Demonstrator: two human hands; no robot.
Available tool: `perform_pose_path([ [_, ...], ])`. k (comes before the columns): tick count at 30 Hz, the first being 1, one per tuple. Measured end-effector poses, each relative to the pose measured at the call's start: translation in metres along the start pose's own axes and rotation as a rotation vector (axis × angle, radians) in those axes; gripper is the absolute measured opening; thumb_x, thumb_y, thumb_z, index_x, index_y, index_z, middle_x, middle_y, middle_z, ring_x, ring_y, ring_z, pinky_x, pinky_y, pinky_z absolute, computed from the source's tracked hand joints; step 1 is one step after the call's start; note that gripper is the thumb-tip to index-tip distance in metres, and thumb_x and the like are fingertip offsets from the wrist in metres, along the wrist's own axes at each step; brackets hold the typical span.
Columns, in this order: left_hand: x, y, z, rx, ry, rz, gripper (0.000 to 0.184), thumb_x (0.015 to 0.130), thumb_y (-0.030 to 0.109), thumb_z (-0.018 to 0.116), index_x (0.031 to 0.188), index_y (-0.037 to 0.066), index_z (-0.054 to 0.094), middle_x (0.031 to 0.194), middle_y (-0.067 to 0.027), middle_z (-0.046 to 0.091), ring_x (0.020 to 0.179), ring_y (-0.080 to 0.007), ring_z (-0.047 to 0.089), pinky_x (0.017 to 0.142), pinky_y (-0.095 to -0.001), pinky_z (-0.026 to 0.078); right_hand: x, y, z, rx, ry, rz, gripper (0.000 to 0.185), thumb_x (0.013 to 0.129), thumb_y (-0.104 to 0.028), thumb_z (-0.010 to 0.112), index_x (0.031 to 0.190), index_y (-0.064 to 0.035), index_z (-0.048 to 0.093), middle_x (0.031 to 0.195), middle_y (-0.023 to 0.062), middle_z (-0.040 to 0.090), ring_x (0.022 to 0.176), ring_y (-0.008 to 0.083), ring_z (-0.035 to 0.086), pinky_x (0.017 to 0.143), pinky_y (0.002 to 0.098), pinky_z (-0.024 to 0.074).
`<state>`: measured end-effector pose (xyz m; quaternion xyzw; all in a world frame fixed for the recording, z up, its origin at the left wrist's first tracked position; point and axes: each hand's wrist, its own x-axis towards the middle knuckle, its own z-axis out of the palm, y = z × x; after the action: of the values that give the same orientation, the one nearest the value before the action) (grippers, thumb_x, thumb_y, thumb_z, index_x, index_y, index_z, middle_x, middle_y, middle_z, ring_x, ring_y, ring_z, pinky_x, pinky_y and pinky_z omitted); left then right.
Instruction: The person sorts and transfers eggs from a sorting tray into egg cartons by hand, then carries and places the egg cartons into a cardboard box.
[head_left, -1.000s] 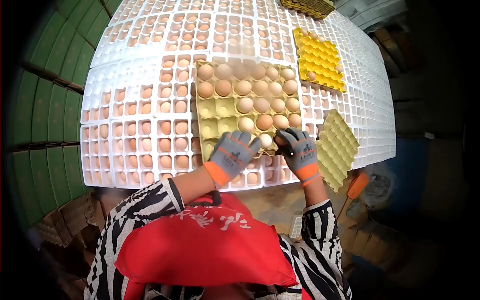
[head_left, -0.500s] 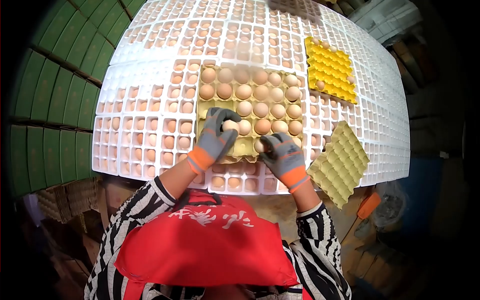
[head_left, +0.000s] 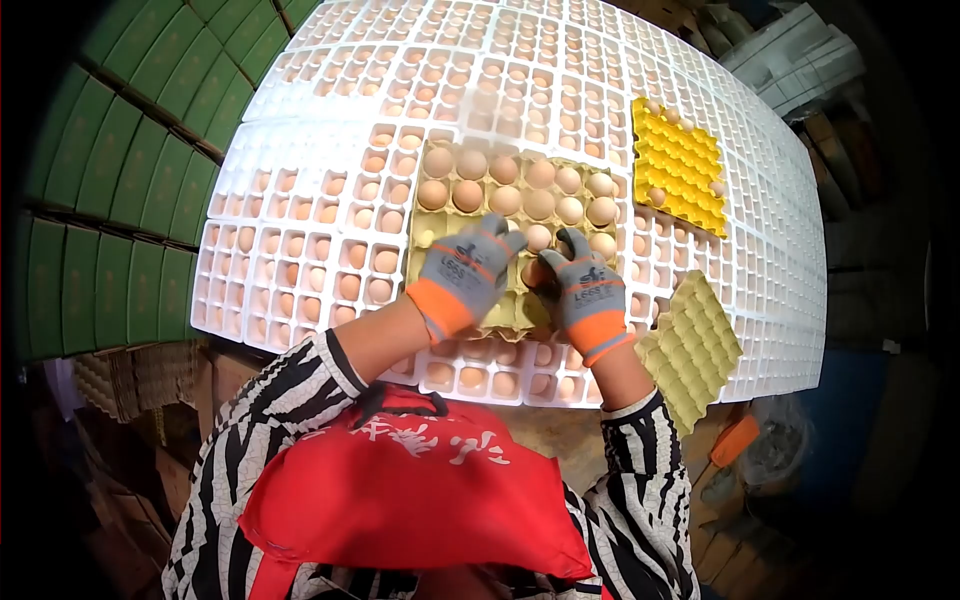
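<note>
A pale yellow-green egg tray (head_left: 428,222) lies on the white foam trays, brown eggs (head_left: 467,196) filling its two back rows and part of its right side. My left hand (head_left: 470,270), in a grey and orange glove, is over the tray's middle left, fingers bent forward; what lies under its fingertips is hidden. In a matching glove, my right hand (head_left: 583,290) is at the tray's front right, its fingers curled round a brown egg (head_left: 534,273). Bare cups show at the tray's front edge, between my wrists.
White foam trays (head_left: 330,232) with eggs cover the table. A yellow tray (head_left: 680,165) with several eggs lies at the back right, a bare pale tray (head_left: 693,350) at the front right. Green boxes (head_left: 110,180) are stacked at the left.
Fewer eggs show in the tray's front rows than before. My left hand has moved from the egg it held to over the tray's middle. The view has shifted slightly.
</note>
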<state>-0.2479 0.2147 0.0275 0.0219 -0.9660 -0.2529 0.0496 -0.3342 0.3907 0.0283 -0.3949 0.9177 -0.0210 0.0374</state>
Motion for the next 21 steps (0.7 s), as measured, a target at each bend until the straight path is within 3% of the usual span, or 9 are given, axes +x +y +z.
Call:
perform_pose_path([
  [3, 0.018, -0.019, 0.0, 0.149, 0.165, 0.048, 0.029, 0.083, 0.014, 0.067, 0.111, 0.015, 0.06, 0.109, -0.0151, 0.058, 0.093, -0.034, 0.065, 0.074, -0.0447, 0.055, -0.011, 0.018, 0.005, 0.322, 0.16, 0.032, 0.039, 0.077, -0.027, 0.077, 0.113, -0.0197, 0.064, 0.132, 0.0096, 0.056, 0.099, 0.0339, 0.066, 0.078, 0.0428, 0.0553],
  [4, 0.027, -0.024, 0.006, 0.237, 0.031, 0.01, 0.025, 0.084, 0.011, 0.063, 0.108, 0.015, 0.064, 0.111, -0.0152, 0.059, 0.096, -0.0312, 0.065, 0.072, -0.0426, 0.056, -0.014, 0.02, 0.006, 0.359, 0.202, 0.018, 0.039, 0.077, -0.026, 0.077, 0.113, -0.0202, 0.065, 0.132, 0.0084, 0.057, 0.1, 0.033, 0.065, 0.078, 0.0433, 0.055],
  [8, 0.05, -0.039, 0.056, 0.465, 0.027, 0.138, 0.015, 0.084, 0.011, 0.059, 0.094, 0.014, 0.069, 0.121, -0.0158, 0.059, 0.094, -0.0258, 0.065, 0.07, -0.0392, 0.055, -0.013, 0.008, 0.006, 0.292, 0.168, -0.02, 0.036, 0.077, -0.025, 0.077, 0.11, -0.0186, 0.064, 0.13, 0.0102, 0.057, 0.104, 0.0333, 0.063, 0.08, 0.0437, 0.0543],
  [11, 0.055, -0.035, 0.064, 0.579, 0.132, 0.181, 0.013, 0.084, 0.013, 0.06, 0.086, 0.016, 0.073, 0.126, -0.0174, 0.059, 0.086, -0.0235, 0.065, 0.068, -0.0349, 0.054, -0.008, -0.003, 0.009, 0.113, 0.054, 0.032, 0.051, 0.075, -0.026, 0.08, 0.123, -0.0177, 0.065, 0.136, 0.019, 0.054, 0.114, 0.038, 0.061, 0.091, 0.0438, 0.0529],
  [13, 0.06, -0.016, 0.042, 0.589, -0.064, 0.065, 0.017, 0.085, 0.015, 0.06, 0.092, 0.016, 0.076, 0.128, -0.0174, 0.058, 0.086, -0.0224, 0.065, 0.069, -0.0329, 0.053, -0.004, -0.008, 0.009, 0.052, 0.031, 0.06, 0.053, 0.075, -0.027, 0.081, 0.125, -0.0183, 0.064, 0.139, 0.0182, 0.053, 0.116, 0.0376, 0.061, 0.093, 0.044, 0.0523],
  [16, 0.057, -0.024, 0.026, 0.577, -0.154, 0.149, 0.019, 0.087, 0.015, 0.06, 0.098, 0.012, 0.075, 0.126, -0.0148, 0.058, 0.09, -0.0232, 0.065, 0.071, -0.0339, 0.053, 0.0, -0.013, 0.001, 0.098, -0.026, 0.11, 0.057, 0.071, -0.026, 0.083, 0.124, -0.0174, 0.064, 0.136, 0.014, 0.056, 0.115, 0.0365, 0.061, 0.093, 0.0429, 0.0525],
  [18, 0.042, -0.053, 0.026, 0.238, 0.104, 0.183, 0.021, 0.083, 0.022, 0.067, 0.102, 0.016, 0.074, 0.128, -0.0168, 0.058, 0.088, -0.0279, 0.065, 0.07, -0.0388, 0.054, 0.0, -0.001, -0.003, 0.278, 0.06, 0.079, 0.055, 0.07, -0.02, 0.083, 0.122, -0.0137, 0.064, 0.126, 0.0134, 0.06, 0.111, 0.0346, 0.062, 0.093, 0.0397, 0.0521],
  [19, 0.029, -0.068, 0.005, 0.069, 0.186, 0.145, 0.025, 0.082, 0.022, 0.07, 0.105, 0.016, 0.073, 0.129, -0.0157, 0.058, 0.092, -0.0284, 0.065, 0.074, -0.039, 0.054, 0.002, 0.006, -0.009, 0.387, 0.091, 0.057, 0.05, 0.072, -0.013, 0.079, 0.12, -0.0071, 0.063, 0.122, 0.0116, 0.062, 0.109, 0.0286, 0.063, 0.093, 0.0372, 0.0515],
  [21, -0.006, -0.098, -0.056, -0.281, 0.308, 0.044, 0.035, 0.079, 0.019, 0.076, 0.113, 0.014, 0.07, 0.128, -0.0114, 0.058, 0.104, -0.0276, 0.066, 0.086, -0.0372, 0.056, 0.006, 0.011, -0.012, 0.785, 0.175, 0.176, 0.046, 0.071, -0.013, 0.081, 0.113, -0.0024, 0.064, 0.12, 0.0122, 0.062, 0.107, 0.0264, 0.062, 0.095, 0.0376, 0.0494],
])
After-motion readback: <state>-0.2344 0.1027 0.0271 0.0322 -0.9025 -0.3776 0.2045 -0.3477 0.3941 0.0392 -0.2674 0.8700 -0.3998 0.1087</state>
